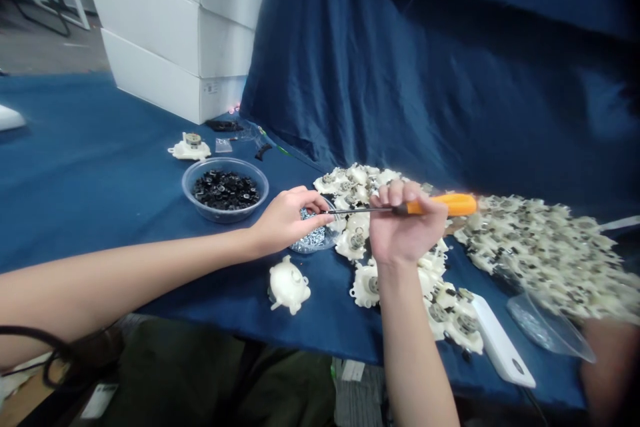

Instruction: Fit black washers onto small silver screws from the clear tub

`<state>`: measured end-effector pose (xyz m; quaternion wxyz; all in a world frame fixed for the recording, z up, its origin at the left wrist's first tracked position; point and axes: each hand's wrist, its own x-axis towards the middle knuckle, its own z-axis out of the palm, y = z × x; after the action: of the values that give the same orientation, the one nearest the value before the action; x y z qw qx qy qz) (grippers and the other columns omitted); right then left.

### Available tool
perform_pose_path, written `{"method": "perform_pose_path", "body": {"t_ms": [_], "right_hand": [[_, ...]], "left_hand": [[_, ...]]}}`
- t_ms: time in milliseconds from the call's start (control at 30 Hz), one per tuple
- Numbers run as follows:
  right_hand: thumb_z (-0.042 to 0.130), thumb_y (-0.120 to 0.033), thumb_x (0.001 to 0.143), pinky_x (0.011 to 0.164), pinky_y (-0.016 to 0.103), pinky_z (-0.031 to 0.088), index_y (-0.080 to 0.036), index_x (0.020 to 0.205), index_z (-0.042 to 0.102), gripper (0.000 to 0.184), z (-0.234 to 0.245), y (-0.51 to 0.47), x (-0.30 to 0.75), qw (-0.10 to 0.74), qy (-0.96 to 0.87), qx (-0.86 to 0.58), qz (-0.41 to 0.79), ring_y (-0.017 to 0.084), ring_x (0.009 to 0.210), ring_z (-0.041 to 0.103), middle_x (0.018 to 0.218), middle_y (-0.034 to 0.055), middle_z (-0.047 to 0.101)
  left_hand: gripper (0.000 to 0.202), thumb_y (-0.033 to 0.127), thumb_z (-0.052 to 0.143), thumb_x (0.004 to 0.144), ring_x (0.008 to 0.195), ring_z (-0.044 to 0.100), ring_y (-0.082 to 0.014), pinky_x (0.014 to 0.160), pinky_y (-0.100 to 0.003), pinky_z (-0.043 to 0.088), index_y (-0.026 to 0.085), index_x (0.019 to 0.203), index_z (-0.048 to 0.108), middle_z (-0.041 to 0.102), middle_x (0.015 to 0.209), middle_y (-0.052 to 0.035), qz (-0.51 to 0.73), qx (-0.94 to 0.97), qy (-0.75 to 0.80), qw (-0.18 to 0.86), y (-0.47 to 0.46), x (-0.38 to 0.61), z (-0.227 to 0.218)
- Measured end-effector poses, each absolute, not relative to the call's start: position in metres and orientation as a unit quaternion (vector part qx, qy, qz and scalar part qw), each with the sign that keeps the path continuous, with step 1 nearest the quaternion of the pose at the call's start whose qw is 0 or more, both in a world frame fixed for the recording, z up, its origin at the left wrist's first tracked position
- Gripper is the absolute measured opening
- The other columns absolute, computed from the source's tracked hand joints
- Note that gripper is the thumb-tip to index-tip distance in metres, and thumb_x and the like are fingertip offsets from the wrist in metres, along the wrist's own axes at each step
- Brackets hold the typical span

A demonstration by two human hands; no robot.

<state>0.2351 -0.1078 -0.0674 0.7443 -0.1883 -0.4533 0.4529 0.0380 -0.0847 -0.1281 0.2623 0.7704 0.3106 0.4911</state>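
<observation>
My right hand (407, 223) is wrapped round an orange-handled screwdriver (440, 205); its thin shaft points left. At the shaft's tip, my left hand (290, 217) has thumb and fingers pinched together; what lies between them is too small to make out. Directly beneath that hand stands a clear bowl of silver screws (313, 238). Nearer my body, a single cream plastic housing (289, 285) lies on the blue cloth. Many similar cream housings with metal parts (357, 240) spread around and behind my right hand, partly hidden by it.
A clear tub of small black parts (225, 190) stands to the left, with one cream part (190, 146) behind it. White boxes (165, 33) are stacked at the back. At right lie a big heap of housings (545, 253), a white power strip (503, 340) and a clear bowl (550, 327).
</observation>
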Motion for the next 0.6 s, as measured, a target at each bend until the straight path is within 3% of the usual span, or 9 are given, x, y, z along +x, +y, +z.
{"method": "perform_pose_path", "body": {"t_ms": [133,233,433,500,600], "right_hand": [[0.058,-0.032,0.070,0.065,0.025,0.047,-0.020,0.073,0.054,0.014,-0.0680,-0.1051,0.2371,0.759,-0.442,-0.187,0.439,0.012,0.071,0.048,0.079,-0.0008,0.046],[0.057,-0.033,0.070,0.059,0.024,0.044,-0.020,0.078,0.061,0.016,-0.0692,-0.1024,0.2366,0.761,-0.441,-0.199,0.431,0.011,0.065,0.044,0.075,-0.0024,0.042],[0.055,-0.042,0.079,0.042,0.019,0.021,-0.020,0.073,0.059,0.023,-0.0738,-0.0995,0.2343,0.775,-0.440,-0.267,0.367,0.008,0.046,0.027,0.057,-0.0071,0.033],[0.058,-0.040,0.078,0.042,0.019,0.022,-0.019,0.076,0.060,0.021,-0.0744,-0.0992,0.2344,0.777,-0.429,-0.274,0.371,0.007,0.046,0.030,0.058,-0.0070,0.036],[0.067,-0.033,0.073,0.042,0.017,0.029,-0.019,0.082,0.062,0.017,-0.0749,-0.0979,0.2351,0.785,-0.412,-0.278,0.368,0.007,0.051,0.038,0.064,-0.0067,0.044]], "left_hand": [[0.021,0.040,0.075,0.089,0.086,0.068,-0.0158,0.073,-0.026,0.052,0.020,0.093,0.076,0.074,0.092,-0.0050,0.494,0.759,0.318,0.279,-0.0847,0.0372,-0.1271],[0.023,0.042,0.076,0.088,0.082,0.068,-0.0149,0.068,-0.024,0.051,0.020,0.095,0.078,0.073,0.093,-0.0060,0.505,0.746,0.326,0.286,-0.0839,0.0370,-0.1274],[0.029,0.045,0.075,0.088,0.063,0.058,-0.0097,0.058,-0.022,0.047,0.023,0.105,0.081,0.073,0.089,-0.0054,0.530,0.713,0.345,0.303,-0.0827,0.0367,-0.1278],[0.032,0.046,0.076,0.087,0.059,0.053,-0.0084,0.058,-0.024,0.049,0.023,0.109,0.081,0.074,0.092,-0.0055,0.551,0.686,0.347,0.326,-0.0821,0.0370,-0.1283],[0.034,0.043,0.075,0.088,0.075,0.062,-0.0124,0.066,-0.026,0.055,0.022,0.115,0.080,0.075,0.103,-0.0086,0.592,0.646,0.321,0.361,-0.0811,0.0379,-0.1290]]}}
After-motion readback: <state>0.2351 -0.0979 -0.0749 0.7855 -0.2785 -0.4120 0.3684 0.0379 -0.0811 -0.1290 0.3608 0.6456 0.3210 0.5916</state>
